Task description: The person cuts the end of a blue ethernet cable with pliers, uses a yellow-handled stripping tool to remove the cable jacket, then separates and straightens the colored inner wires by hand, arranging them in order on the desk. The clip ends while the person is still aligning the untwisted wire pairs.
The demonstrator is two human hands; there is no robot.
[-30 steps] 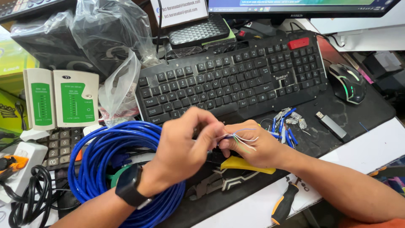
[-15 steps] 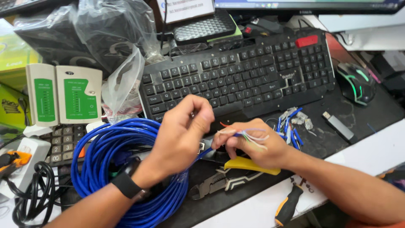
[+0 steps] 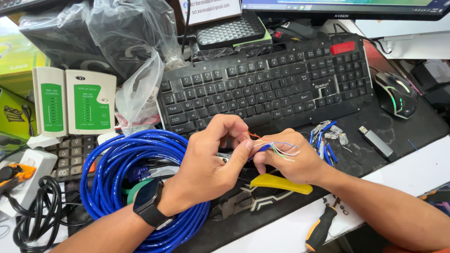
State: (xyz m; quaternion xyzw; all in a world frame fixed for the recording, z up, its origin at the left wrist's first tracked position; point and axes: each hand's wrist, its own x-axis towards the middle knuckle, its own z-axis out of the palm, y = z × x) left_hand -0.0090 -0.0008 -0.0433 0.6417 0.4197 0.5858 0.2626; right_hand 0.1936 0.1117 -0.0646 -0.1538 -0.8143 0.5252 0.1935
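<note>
- I see a blue cable coil [image 3: 136, 182].
- Black keyboard [image 3: 267, 89], red key.
- White-and-green tester [image 3: 75, 107].
- Yellow tool handle [image 3: 281, 183].
- Black watch [image 3: 149, 209].

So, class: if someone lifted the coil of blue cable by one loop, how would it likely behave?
The blue cable would probably sag and spill open: its loops lie loose, with no tie visible. It looks bulky, so likely fairly heavy. One end probably leads to the left hand and right hand, so it might tug the thin wires.

The left hand [image 3: 211, 159] has lifted, leaving the thin wires [image 3: 279, 150] fanned wider.
</note>
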